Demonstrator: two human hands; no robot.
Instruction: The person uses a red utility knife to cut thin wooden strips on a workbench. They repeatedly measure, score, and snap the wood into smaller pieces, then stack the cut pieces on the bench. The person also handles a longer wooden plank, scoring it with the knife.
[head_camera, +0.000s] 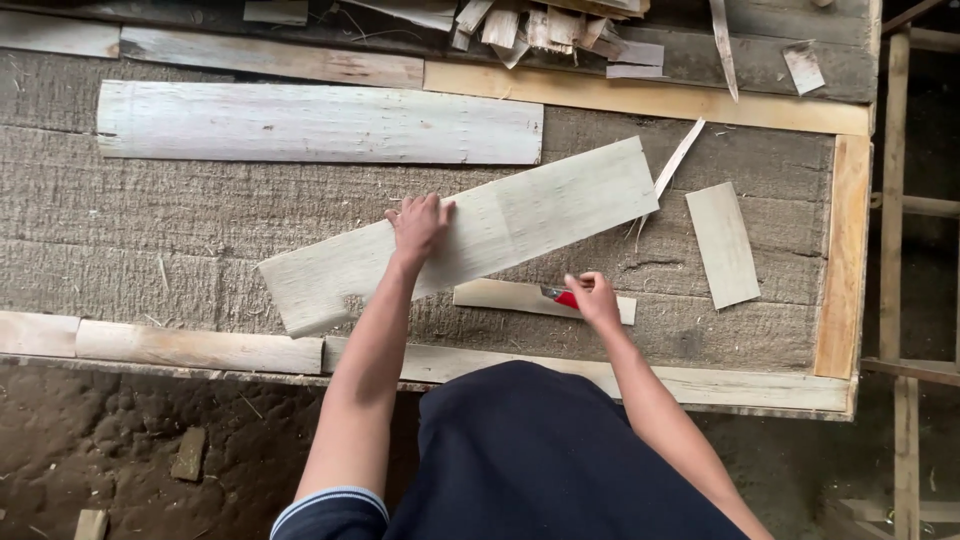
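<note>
Long pale sheet, far left to centre of the bench: thin, whitish bark or veneer, lying flat near the back, well apart from both hands. Bench covering: coarse grey-brown matting, framed by wooden battens. Left hand: spread flat, fingers open, pressing down on the slanted sheet, holding nothing. Slanted sheet: long, pale grey-green, fibrous, thin; lies diagonally across the middle of the bench, low end at the near left, high end at the far right; its near-left corner looks ragged and slightly curled. Narrow strip: pale, lying just below the slanted sheet's near edge, between the two hands. Right hand: closed around a small red-handled cutter, its tip resting on the narrow strip; the blade itself is too small to make out. Risks, as I judge them: the cutter points toward the left forearm, so a slip along the grain could carry it that way; the slanted sheet is pinned at one spot only, so its free far end could swivel; thin fibrous stock may split off-line rather than cut clean. Thin sliver and short rectangular piece, right: loose offcuts, apart from the hands. Scrap heap, back edge: splintered pale pieces.
</note>
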